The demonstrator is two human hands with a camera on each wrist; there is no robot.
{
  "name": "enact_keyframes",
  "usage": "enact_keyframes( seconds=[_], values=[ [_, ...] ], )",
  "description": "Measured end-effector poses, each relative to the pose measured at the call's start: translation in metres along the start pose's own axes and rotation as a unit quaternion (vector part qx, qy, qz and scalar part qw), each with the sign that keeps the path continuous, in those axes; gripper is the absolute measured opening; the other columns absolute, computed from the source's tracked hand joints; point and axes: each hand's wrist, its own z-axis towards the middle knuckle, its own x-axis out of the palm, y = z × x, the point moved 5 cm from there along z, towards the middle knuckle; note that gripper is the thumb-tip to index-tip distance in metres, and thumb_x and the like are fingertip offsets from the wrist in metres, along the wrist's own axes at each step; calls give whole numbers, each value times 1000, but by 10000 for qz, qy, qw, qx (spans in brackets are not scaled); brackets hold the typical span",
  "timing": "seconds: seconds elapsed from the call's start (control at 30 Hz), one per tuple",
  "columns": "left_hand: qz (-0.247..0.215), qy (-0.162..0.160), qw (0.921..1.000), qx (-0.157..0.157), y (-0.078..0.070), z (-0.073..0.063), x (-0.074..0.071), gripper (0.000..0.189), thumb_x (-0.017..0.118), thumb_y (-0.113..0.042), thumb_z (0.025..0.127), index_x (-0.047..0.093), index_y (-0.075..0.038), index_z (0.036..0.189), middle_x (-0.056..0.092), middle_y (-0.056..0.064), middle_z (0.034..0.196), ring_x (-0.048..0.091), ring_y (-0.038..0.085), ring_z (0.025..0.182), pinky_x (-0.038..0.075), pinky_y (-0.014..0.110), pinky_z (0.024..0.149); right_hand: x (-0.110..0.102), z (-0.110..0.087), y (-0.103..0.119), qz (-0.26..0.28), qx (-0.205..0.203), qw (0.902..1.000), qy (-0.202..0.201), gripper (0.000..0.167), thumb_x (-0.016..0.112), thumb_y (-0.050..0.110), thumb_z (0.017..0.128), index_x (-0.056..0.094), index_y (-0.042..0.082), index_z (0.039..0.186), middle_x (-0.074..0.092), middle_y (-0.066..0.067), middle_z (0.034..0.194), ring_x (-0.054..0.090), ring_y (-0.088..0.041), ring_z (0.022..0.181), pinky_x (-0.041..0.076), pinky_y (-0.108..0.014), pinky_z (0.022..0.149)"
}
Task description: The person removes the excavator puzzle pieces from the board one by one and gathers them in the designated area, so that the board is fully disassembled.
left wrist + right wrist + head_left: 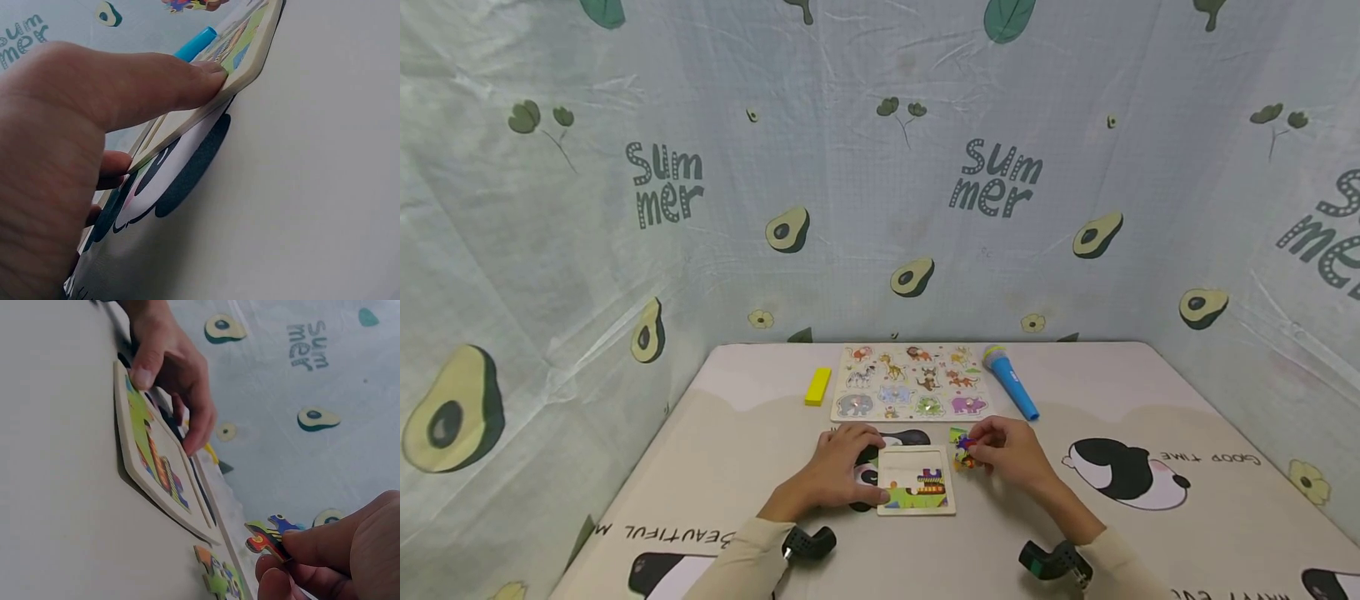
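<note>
- The left hand point(842, 467) is gripping the puzzle tray point(913, 461) on the table point(1093, 387) along its left side, probably keeping it from sliding.
- The right hand point(1011, 450) is pinching a puzzle piece point(267, 537) by its edge, seemingly leaving its knobs free.
- Loose pieces point(217, 575) are lying just beside the tray, likely for easy reach.

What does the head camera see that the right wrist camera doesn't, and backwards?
Only the head view shows the blue microphone and the words GOOD TIME. Only the right wrist view clearly shows a gap between the pinched puzzle piece and a loose piece. Both show the left hand holding the puzzle tray and the right hand pinching a piece.
</note>
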Motion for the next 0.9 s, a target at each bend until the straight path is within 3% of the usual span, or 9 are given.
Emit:
enact_keyframes(
  seconds=[0.5,0.9],
  values=[
    [41,18,10000,1,0,1,1,73,74,-62,74,62,-21,132,52,1,144,40,24,137,30,55,103,-22,2,-23,-233,265,9990,-291,11,74,-1,87,69,-3,97,68,-7,79,60,-20,67,52,-26,59],
    [4,1,10000,19,0,0,0,72,74,-62,74,62,-20,132,52,2,144,40,25,137,30,56,103,-25,0,-33,-390,855,9953,-231,14,77,1,85,73,-3,98,69,-7,77,63,-19,61,56,-30,58]
  ],
)
